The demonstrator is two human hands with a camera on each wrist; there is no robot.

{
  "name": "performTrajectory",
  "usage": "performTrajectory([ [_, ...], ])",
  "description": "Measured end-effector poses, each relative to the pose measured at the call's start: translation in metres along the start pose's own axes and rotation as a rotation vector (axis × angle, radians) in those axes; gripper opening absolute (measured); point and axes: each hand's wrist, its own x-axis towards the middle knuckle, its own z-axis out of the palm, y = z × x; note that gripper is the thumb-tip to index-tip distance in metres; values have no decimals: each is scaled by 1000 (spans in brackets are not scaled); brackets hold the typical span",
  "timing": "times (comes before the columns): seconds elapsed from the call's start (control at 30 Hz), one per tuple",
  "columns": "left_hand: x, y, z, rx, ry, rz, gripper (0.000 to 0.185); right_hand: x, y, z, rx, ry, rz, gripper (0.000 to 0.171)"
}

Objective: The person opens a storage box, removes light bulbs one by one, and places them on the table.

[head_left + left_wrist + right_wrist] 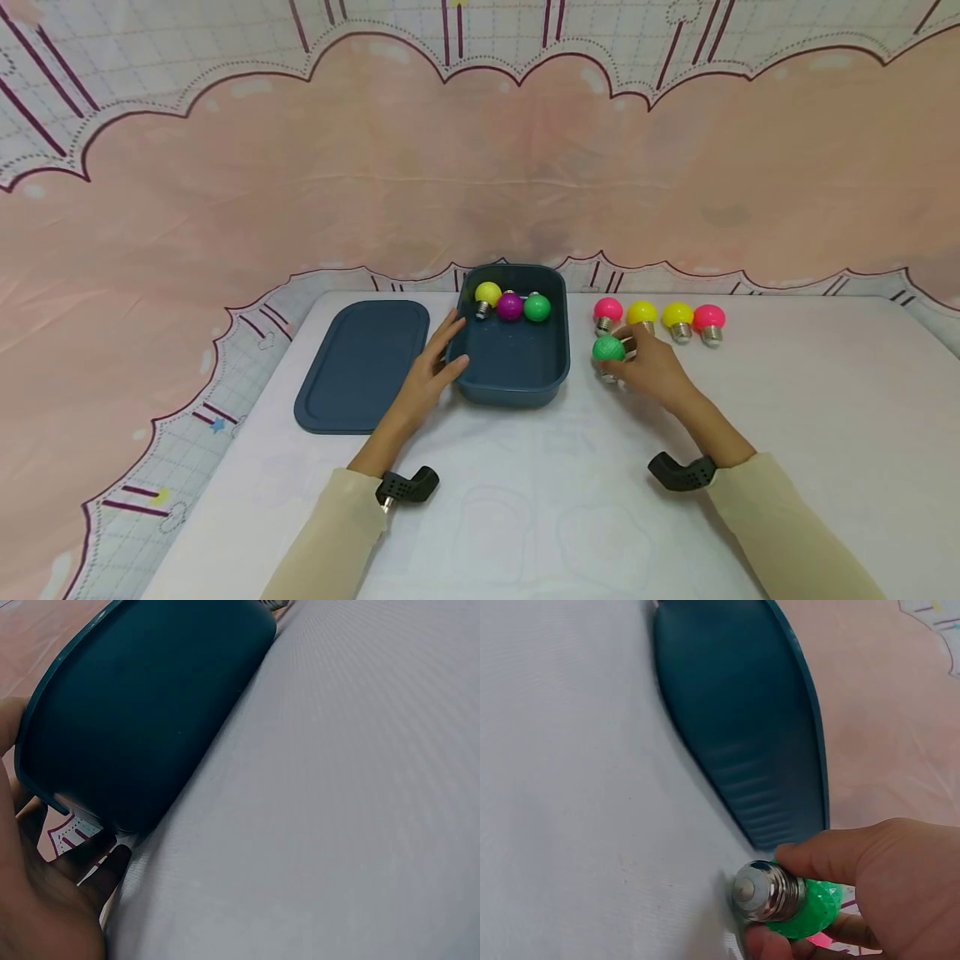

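Note:
My right hand pinches a green light bulb between thumb and fingers, right of the dark blue box. In the right wrist view, its metal screw base points away from the palm, close over the white table. My left hand rests against the left side of the box, its thumb and fingertips at the rim. In the left wrist view, fingers lie beside the box's outer wall. Inside the box are a yellow bulb, a purple bulb and another green bulb.
A dark blue lid lies flat left of the box. Behind the right hand stands a row of bulbs: a pink one, a yellow one, another yellow one and another pink one. A patterned cloth hangs behind the table.

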Motion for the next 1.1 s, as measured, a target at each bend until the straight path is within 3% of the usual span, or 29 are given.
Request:
performTrajectory([
  [1.1, 0, 3, 0, 2, 6, 7, 55, 1, 0, 2, -25, -7, 7, 57],
])
